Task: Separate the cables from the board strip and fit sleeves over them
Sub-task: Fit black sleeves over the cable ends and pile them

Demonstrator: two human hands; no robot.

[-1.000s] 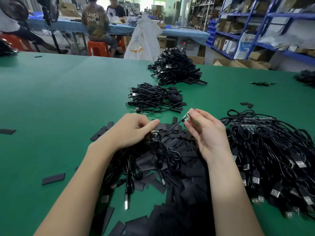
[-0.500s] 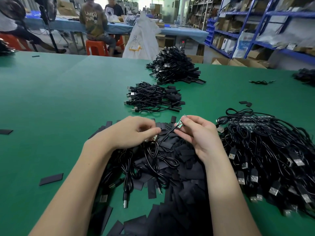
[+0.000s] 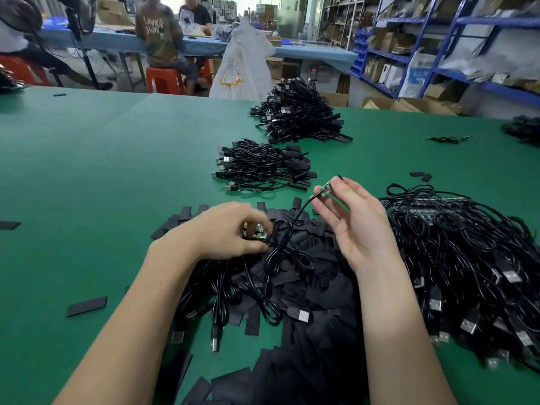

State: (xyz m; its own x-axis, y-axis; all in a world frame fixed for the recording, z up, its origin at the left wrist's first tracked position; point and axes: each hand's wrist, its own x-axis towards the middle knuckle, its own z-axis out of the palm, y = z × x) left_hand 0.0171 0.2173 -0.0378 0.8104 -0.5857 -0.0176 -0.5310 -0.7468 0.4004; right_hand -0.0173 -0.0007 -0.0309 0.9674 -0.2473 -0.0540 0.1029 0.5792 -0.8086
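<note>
Pinching freed board (image 3: 326,190) with right hand (image 3: 355,226); left hand (image 3: 225,230) grips strip (image 3: 257,232); next pick sleeve (image 3: 87,306), slide straight over the board.

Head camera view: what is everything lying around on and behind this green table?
Small circuit board: one, green, pinched in the right hand, black cable hanging from it.
Board piece: one, green, under the left hand's fingers.
Flat sleeves: a heap, black, between the forearms; strays such as one to the left.
Unsorted USB cables: big tangle, black, right.
Finished cable piles: two, black, near and far.
Table: one, green.
Plastic bag: one, white, behind the table.
Shelving: blue, right background.
Stools: red, with seated people.
Left hand: holds the board piece.
Right hand: raised, pinching.
</note>
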